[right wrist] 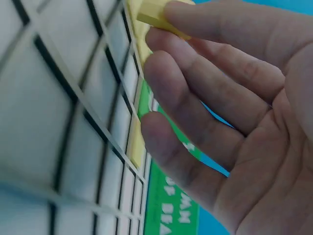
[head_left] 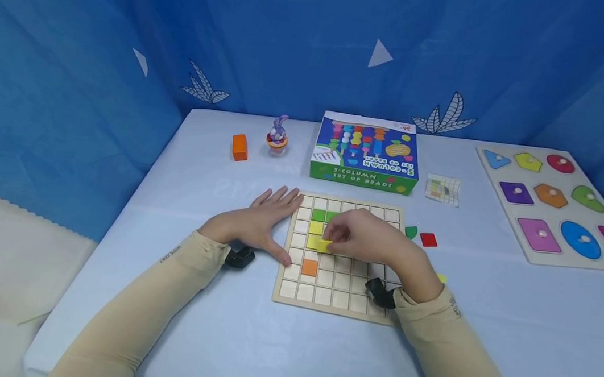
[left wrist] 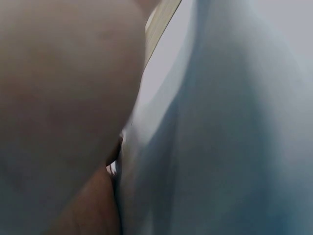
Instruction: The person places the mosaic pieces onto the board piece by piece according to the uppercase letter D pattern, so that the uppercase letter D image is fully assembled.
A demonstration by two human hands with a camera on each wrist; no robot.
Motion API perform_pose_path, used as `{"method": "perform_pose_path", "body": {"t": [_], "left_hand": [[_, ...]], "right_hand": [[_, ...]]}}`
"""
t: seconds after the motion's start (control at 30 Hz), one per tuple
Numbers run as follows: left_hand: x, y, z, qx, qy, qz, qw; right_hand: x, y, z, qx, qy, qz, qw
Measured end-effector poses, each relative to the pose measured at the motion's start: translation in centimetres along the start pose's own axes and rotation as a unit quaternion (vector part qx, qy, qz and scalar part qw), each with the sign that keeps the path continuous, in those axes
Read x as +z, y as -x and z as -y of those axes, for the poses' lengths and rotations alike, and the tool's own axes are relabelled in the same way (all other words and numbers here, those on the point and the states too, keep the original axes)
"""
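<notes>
A wooden grid board (head_left: 336, 314) lies on the table, with green tiles (head_left: 318, 215), yellow tiles (head_left: 316, 228) and an orange tile (head_left: 309, 267) in its cells. Over the board, my right hand (head_left: 368, 234) pinches a yellow tile (head_left: 323, 246) between thumb and fingertip. In the right wrist view this yellow tile (right wrist: 155, 13) is tilted, close to the grid, and the other fingers curl loosely. My left hand (head_left: 261, 223) has its fingers spread, at the board's left edge, thumb along the rim. Its palm fills much of the left wrist view.
Behind the board stands a bead-set box (head_left: 365, 152), beside a small pattern card (head_left: 442, 190). A green piece (head_left: 411, 232) and a red tile (head_left: 428, 239) lie right of the board. Further off are an orange block (head_left: 240, 147), a rabbit figure (head_left: 277, 137) and a shape puzzle (head_left: 542, 209).
</notes>
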State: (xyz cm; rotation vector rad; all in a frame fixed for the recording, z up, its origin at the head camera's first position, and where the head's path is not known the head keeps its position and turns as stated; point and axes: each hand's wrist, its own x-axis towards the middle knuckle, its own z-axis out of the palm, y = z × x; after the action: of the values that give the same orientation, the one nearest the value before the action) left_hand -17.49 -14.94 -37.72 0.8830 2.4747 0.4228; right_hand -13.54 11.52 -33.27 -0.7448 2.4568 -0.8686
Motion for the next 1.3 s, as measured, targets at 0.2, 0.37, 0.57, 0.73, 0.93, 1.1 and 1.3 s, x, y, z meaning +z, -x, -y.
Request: {"method": "perform_pose_path", "body": {"t": [0.2,0.37,0.57,0.73,0.93,1.1,1.3], "left_hand": [[0.0,0.0,0.1,0.002,-0.003,-0.001,1.0000],[0.0,-0.1,0.1,0.005,-0.010,-0.003,0.9999],[0.0,-0.1,0.1,0.008,-0.010,-0.003,0.9999],[0.0,-0.2,0.2,0.008,-0.010,-0.001,0.9999],[-0.1,-0.3,0.0,0.007,-0.006,0.001,1.0000],[-0.1,-0.3,0.0,0.005,-0.006,-0.001,1.0000],[0.0,-0.2,0.1,0.007,-0.005,-0.002,1.0000]], "right_hand": [[1.2,-0.7,0.7,0.006,0.001,0.012,1.000],[1.6,-0.8,1.2,0.010,0.018,0.027,0.999],[1.6,-0.6,1.5,0.012,0.049,0.015,0.999],[1.9,-0.7,1.5,0.007,0.056,0.032,0.998],[2.6,-1.0,1.6,0.022,0.071,0.043,0.996],[2.6,-0.9,1.9,0.026,0.073,0.050,0.996],[2.4,-0.9,2.0,0.007,0.063,0.064,0.996]]}}
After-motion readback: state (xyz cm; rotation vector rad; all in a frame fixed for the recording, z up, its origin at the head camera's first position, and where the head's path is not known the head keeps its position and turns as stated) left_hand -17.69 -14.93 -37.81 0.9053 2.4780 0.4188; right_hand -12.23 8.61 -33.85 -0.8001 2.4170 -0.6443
